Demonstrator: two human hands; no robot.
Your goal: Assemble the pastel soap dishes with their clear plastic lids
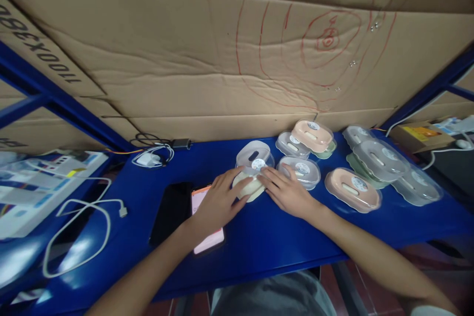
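Observation:
My left hand (218, 200) holds a cream oval soap box part (247, 186) at its left side, with thumb and fingers spread around it. At the right edge of that part, the fingertips of my right hand (287, 188) press against it. Just behind lies a grey soap box part (255, 150) with a dark slot; a clear lid with a round sticker (258, 163) shows in front of it, partly hidden by my fingers. A grey soap box with a clear lid (301, 173) sits beside my right hand.
More lidded soap boxes in peach (352, 190), grey and green lie to the right, some stacked. A lit phone (209, 242) and a dark flat device (170, 212) lie near my left forearm. Cables (107, 222) and a power strip occupy the left. Cardboard (166, 59) stands behind.

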